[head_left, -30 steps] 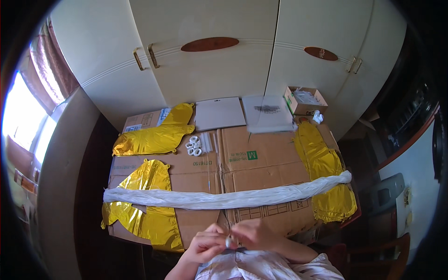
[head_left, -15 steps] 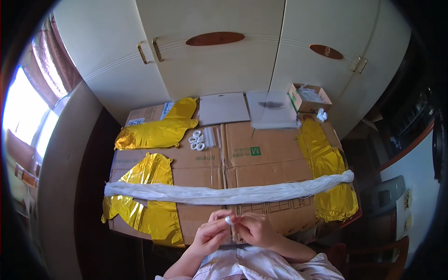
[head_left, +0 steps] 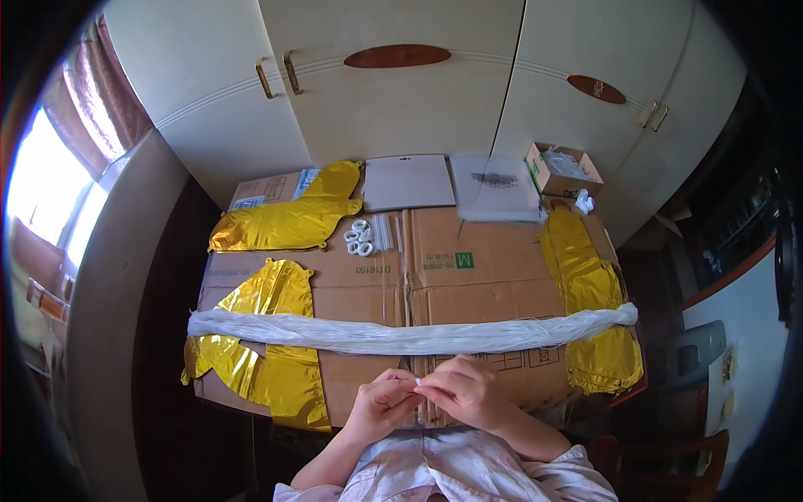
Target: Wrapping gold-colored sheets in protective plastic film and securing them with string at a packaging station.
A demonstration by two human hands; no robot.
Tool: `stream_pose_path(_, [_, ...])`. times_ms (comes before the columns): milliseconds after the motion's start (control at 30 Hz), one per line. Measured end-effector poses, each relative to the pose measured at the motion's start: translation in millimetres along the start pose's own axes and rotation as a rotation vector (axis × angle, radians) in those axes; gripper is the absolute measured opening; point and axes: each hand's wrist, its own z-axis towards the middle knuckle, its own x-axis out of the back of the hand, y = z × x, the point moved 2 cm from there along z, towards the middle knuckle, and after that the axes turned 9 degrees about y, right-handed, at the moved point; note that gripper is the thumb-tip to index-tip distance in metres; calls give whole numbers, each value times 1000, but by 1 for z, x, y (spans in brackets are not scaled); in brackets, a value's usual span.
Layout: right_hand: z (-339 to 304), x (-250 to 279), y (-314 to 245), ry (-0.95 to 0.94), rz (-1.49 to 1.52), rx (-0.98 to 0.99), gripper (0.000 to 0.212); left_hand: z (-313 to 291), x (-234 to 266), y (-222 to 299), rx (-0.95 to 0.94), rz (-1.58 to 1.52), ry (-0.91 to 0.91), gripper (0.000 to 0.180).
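Observation:
Close to my body, at the near edge of the cardboard [head_left: 485,293], my left hand [head_left: 381,407] and my right hand [head_left: 462,393] meet fingertip to fingertip. Both pinch a small white piece [head_left: 418,382], mostly covered by the fingers; its kind cannot be made out. Just beyond them a long bundle of white strands [head_left: 418,339] stretches across the cardboard. Its left end lies over a flat gold foil balloon [head_left: 272,381], its right end over another gold foil balloon [head_left: 585,268]. Several small white coiled rings [head_left: 360,238] lie farther back, beside thin clear sticks [head_left: 382,233].
A third gold foil balloon [head_left: 284,227] lies at the back left. Along the back are a grey flat board [head_left: 410,181], a clear plastic bag [head_left: 498,186], a small open box [head_left: 544,180] and a crumpled white piece [head_left: 585,201]. Tall cabinet doors [head_left: 393,100] stand behind.
My right hand has turned and risen slightly, its fingers now covering more of the small white piece. The whole view has shifted a little; the things on the cardboard lie as before.

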Motion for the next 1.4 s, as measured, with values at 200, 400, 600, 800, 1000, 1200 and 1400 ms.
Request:
stream_pose_path(200, [-11,-14,28,-210,574,-550,6,-5,-2,-9,148,-377,19,13])
stream_pose_path(400, [-29,-35,36,-144,974,-847,11,-7,-2,-21,162,-453,48,14])
stream_pose_path(600, [-38,-40,31,-82,1039,-1028,17,-2,-8,-25,75,-514,154,17])
stream_pose_path(800, [-40,-36,27,-144,868,-1023,22,4,-2,-23,-123,-141,135,22])
stream_pose_path(1000, [-43,-31,32,-262,1004,-1049,17,9,5,-10,-288,167,116,30])
stream_pose_path(1200, [-9,0,28,-296,388,-340,18,-8,7,-30,142,-247,-45,24])
stream_pose_path(1400, [-4,-4,28,-488,603,-343,17,-15,9,-28,491,-553,-228,16])
